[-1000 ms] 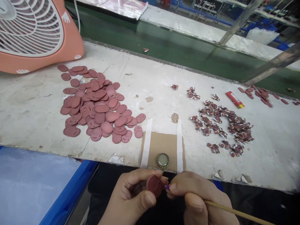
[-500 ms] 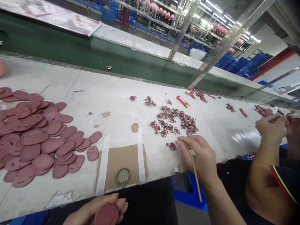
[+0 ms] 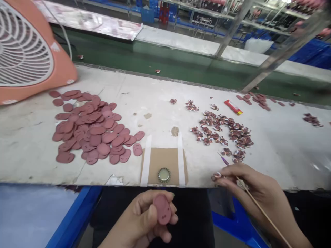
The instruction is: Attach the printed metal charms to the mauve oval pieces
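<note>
Near the table's front edge, my left hand (image 3: 144, 217) grips a dull red oval disc (image 3: 162, 209) with small dark holes, between thumb and fingers. My right hand (image 3: 254, 193) pinches a small brown-and-white piece (image 3: 216, 176) at its fingertips. The same hand also holds a thin wooden stick (image 3: 261, 208); a purple section with a fine tip (image 3: 223, 159) pokes out beyond the fingers, seemingly its other end. Just past that hand lies a loose cluster of similar small brown pieces (image 3: 219, 124). A large heap of red oval discs (image 3: 95, 131) spreads on the left.
A bottle cap (image 3: 164, 175) rests on cardboard (image 3: 165, 158) taped to the white table (image 3: 160, 89). An orange fan (image 3: 63, 74) stands at left. Beyond run a green belt (image 3: 181, 62) and a metal post (image 3: 279, 51). A red-and-yellow packet (image 3: 233, 107) lies behind the brown pieces.
My view has swung left, bringing in the fan and losing the co-worker at right. My right hand has drawn back from the cluster with a small brown piece; my left hand has risen with its disc.
</note>
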A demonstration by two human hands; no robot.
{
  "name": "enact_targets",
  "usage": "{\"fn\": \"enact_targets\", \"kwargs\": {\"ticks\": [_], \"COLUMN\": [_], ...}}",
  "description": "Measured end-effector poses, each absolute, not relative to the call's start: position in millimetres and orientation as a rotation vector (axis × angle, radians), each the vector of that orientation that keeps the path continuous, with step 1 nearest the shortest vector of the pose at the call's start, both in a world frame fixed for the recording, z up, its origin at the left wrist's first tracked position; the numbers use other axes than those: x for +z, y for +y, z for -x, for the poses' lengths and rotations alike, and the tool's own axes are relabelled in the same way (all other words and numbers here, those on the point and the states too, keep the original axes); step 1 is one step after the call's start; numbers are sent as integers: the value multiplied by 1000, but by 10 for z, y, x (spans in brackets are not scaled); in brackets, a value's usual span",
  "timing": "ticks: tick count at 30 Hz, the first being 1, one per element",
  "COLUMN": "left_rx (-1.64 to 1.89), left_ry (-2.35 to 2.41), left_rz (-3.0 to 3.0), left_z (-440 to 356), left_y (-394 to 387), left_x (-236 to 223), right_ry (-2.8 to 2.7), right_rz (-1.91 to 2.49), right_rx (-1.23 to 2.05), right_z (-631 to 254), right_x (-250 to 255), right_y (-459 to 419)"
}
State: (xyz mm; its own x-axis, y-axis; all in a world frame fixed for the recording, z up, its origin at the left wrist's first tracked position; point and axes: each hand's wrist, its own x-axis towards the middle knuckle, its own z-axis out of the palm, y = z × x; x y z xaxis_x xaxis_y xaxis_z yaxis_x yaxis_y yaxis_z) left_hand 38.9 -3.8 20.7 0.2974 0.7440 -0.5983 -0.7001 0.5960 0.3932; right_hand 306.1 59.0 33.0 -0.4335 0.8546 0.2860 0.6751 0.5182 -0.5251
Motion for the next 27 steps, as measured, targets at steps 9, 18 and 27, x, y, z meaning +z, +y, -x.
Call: {"fn": "enact_targets", "kwargs": {"ticks": [9,18,27], "left_rx": [870,881,882], "left_ry": [727,727,734], "left_rz": [-47,-76,-67], "left_z": [-350,-320,-322], "left_y": [-136,-197,-224], "left_x": [191,148,96], "right_ry": [-1950,-2110,-2165], "right_rz": [910,886,831], "right_rx": [1322,1285,1134], "right_z": [-2340,-2212,-2136], "right_x": [629,628,623], "right_y": [395,392,411]}}
